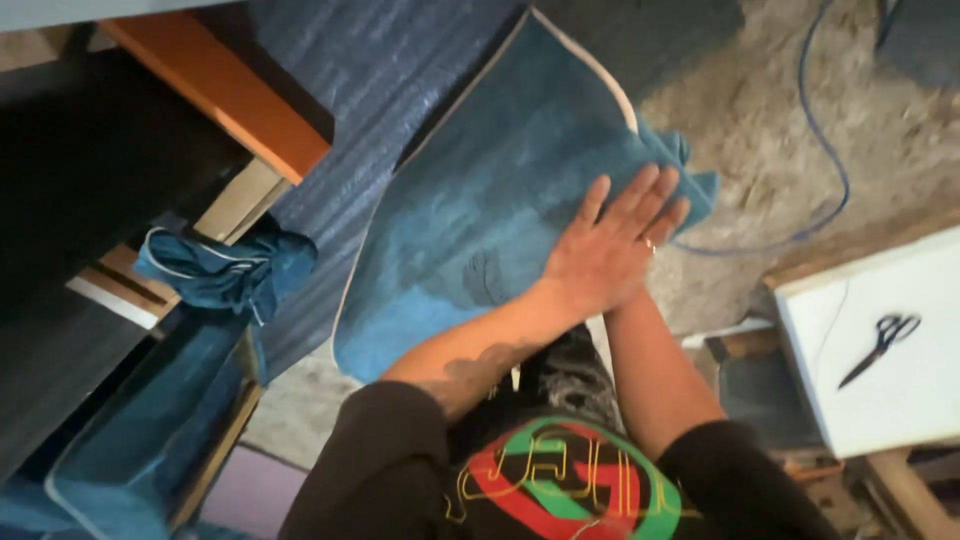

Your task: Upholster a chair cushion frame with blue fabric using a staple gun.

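Left hand: flat, fingers spread, palm down on blue cloth, near its right edge. Right hand: under the left, only the forearm visible; grip not discernible. Hands together, one stacked over the other.

Blue cloth: large, pale-bordered, laid out across a dark blue ribbed surface, right corner bunched just beyond the fingertips, lower edge hanging toward the torso.

Second blue cloth: crumpled, lower left, draped over a wooden frame.

Blue cable: looped on the grey floor, upper right, running close to the bunched corner.

White worktop: far right, well apart from the hands. Black scissors: lying on it, blades slightly parted.

Black sleeves and printed shirt: bottom centre.
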